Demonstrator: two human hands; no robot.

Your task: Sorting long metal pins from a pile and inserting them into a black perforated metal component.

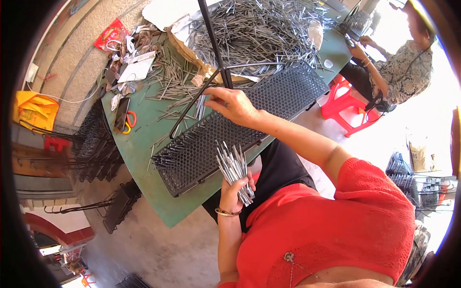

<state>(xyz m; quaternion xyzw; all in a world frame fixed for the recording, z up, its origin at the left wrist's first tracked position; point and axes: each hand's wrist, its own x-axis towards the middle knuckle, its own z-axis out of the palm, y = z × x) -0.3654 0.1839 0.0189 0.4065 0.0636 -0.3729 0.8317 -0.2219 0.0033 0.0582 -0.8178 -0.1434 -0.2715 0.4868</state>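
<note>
The left hand [236, 189] is clutching a bundle of thin, stiff, slippery grey metal rods [234, 168] at its lower end just beside the black perforated plastic tray [288, 91], while the right hand [230, 103] is pinching 1 rod over that tray.

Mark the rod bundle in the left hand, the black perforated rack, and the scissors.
rod bundle [234, 168], head view, middle of the fanned metal rods above the left hand [235, 192].
black perforated rack [288, 91], head view, bare honeycomb top.
scissors [129, 122], head view, orange and yellow handle loops.
</note>
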